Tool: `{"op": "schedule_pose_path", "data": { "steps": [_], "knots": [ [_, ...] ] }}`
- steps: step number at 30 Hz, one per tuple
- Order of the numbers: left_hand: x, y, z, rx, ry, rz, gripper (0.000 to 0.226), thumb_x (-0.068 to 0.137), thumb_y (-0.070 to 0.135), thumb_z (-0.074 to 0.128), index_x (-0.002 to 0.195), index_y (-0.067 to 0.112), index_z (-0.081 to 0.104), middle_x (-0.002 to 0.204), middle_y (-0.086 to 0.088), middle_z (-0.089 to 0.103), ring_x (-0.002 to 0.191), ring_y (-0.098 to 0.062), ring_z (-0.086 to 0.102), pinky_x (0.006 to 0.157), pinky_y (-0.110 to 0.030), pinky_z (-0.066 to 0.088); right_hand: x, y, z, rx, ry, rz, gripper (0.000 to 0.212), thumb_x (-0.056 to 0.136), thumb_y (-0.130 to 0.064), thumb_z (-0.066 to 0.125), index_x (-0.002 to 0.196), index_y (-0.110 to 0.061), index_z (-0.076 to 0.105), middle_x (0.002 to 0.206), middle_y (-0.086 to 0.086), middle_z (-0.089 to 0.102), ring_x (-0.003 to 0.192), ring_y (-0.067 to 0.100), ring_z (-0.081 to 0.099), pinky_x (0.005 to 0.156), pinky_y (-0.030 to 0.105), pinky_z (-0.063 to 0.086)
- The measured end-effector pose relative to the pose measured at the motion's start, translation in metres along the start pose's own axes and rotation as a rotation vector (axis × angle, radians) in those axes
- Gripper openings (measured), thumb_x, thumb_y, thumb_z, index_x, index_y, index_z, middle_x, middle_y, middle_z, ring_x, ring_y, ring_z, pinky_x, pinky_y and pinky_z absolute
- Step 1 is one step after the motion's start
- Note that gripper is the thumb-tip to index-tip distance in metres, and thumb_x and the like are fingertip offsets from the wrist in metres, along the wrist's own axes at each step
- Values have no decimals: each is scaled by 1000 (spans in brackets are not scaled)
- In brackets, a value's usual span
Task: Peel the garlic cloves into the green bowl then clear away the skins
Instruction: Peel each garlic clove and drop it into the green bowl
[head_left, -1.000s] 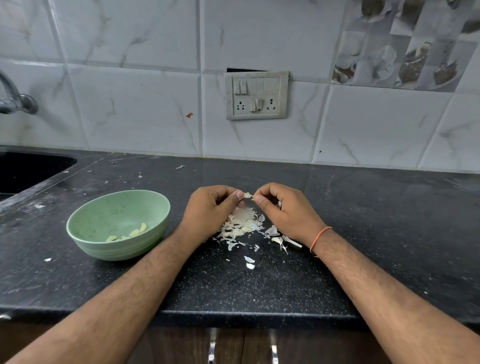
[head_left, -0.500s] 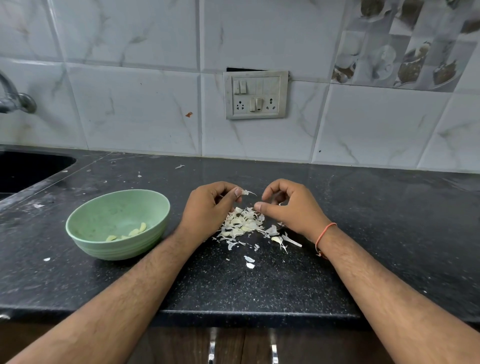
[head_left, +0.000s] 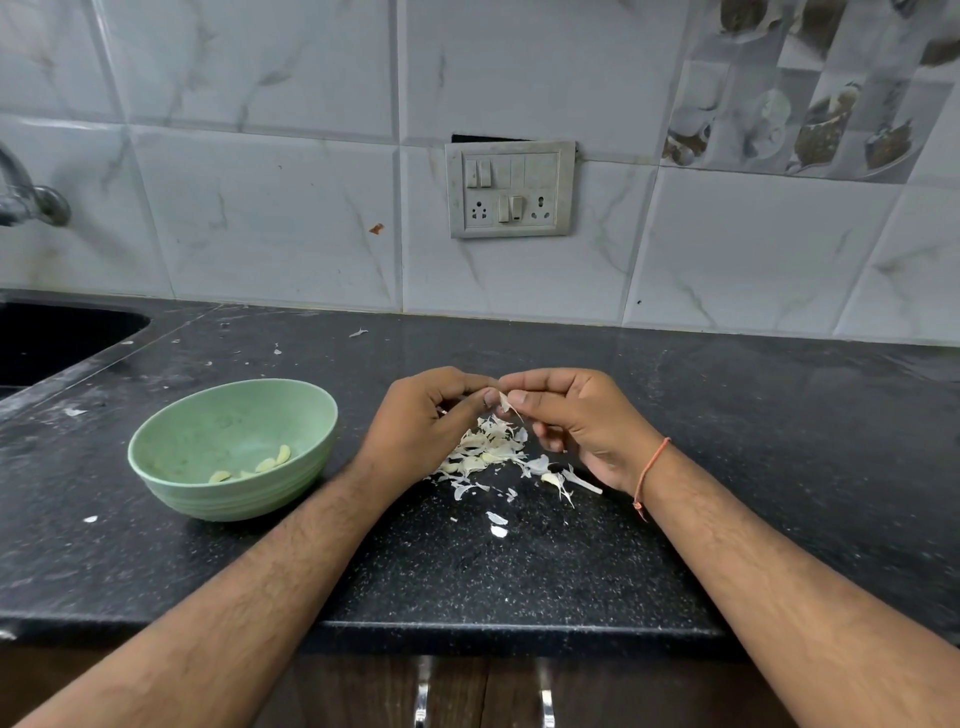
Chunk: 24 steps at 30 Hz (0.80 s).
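A green bowl (head_left: 182, 470) stands on the black counter at the left, with a few peeled garlic cloves (head_left: 267, 464) in its bottom. A pile of white garlic skins (head_left: 485, 449) lies on the counter to the right of the bowl. Just above the pile my left hand (head_left: 423, 421) is curled shut around a garlic clove that its fingers mostly hide. My right hand (head_left: 582, 415) meets it fingertip to fingertip and pinches a strip of skin (head_left: 506, 402) that hangs from the clove.
A black sink (head_left: 57, 338) is sunk into the counter at the far left, with a tap (head_left: 26, 197) above it. A switch and socket plate (head_left: 511, 189) sits on the tiled wall behind. Small skin flakes (head_left: 496, 525) lie scattered near the counter's front edge (head_left: 467, 631).
Half a second ago my right hand was apart from the left. It has come back to the clove and now pinches a strip of skin. The bowl has not moved.
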<state>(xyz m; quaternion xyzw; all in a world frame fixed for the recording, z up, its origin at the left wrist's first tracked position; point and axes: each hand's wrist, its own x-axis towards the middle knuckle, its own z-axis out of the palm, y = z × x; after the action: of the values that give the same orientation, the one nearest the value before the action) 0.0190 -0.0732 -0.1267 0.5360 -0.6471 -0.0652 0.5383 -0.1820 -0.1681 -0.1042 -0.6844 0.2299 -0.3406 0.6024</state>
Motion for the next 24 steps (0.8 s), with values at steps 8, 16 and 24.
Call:
{"op": "schedule_pose_path", "data": {
  "steps": [8, 16, 24],
  "knots": [
    [0, 3, 2, -186, 17, -176, 9, 96, 31, 80, 99, 24, 84, 80, 4, 79, 68, -6, 67, 65, -23, 52, 6, 4, 1, -77, 145, -111, 16, 86, -14, 87, 102, -13, 84, 82, 19, 74, 62, 18, 53, 51, 25, 43],
    [0, -2, 2, -158, -10, -178, 7, 96, 28, 80, 95, 21, 81, 79, -3, 78, 68, -16, 69, 65, -40, 63, 4, 5, 5, -196, 113, -212, 14, 88, -14, 86, 101, -13, 84, 71, 5, 73, 56, 15, 52, 51, 24, 47],
    [-1, 1, 3, -98, -44, -180, 10, 101, 28, 72, 93, 21, 73, 76, -14, 73, 61, -23, 61, 62, -56, 58, 6, 9, 8, -174, 91, -172, 16, 90, -10, 84, 105, -9, 81, 81, 6, 79, 63, 14, 61, 52, 25, 50]
  ]
}}
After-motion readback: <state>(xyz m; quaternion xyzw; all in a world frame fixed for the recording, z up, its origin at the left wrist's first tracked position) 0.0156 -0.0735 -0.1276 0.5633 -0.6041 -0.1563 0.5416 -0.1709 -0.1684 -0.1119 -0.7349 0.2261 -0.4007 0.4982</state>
